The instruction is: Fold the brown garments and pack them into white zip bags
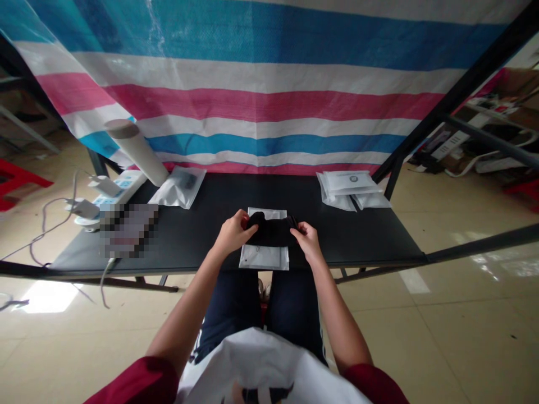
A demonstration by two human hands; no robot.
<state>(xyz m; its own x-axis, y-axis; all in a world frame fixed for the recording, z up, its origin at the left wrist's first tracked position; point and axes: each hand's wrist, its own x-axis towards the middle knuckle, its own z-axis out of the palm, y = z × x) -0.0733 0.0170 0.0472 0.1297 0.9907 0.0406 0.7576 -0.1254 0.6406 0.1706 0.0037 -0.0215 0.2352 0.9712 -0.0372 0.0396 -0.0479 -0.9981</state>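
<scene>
A folded black cloth item (pixel 274 233), soft and dark, is stretched sideways between my two hands just above the table's front edge. My left hand (pixel 234 232) pinches its left end between thumb and fingers. At the other end, the fingers of my right hand (pixel 308 240) are closed on its edge. Beneath the cloth lies a flat whitish plastic bag (pixel 264 258) with some dark print, partly covered by the cloth. Its front end reaches the table edge. What exact garment the black cloth is cannot be made out.
On the black table (pixel 252 188), several white packets (pixel 351 182) are stacked at right. A filled plastic bag (pixel 181 188) lies beside a white bottle (pixel 137 151) at left. A power strip (pixel 122 191) with chargers stands near a blurred-out phone-like object (pixel 130 230). Behind hangs a striped sheet (pixel 261 106).
</scene>
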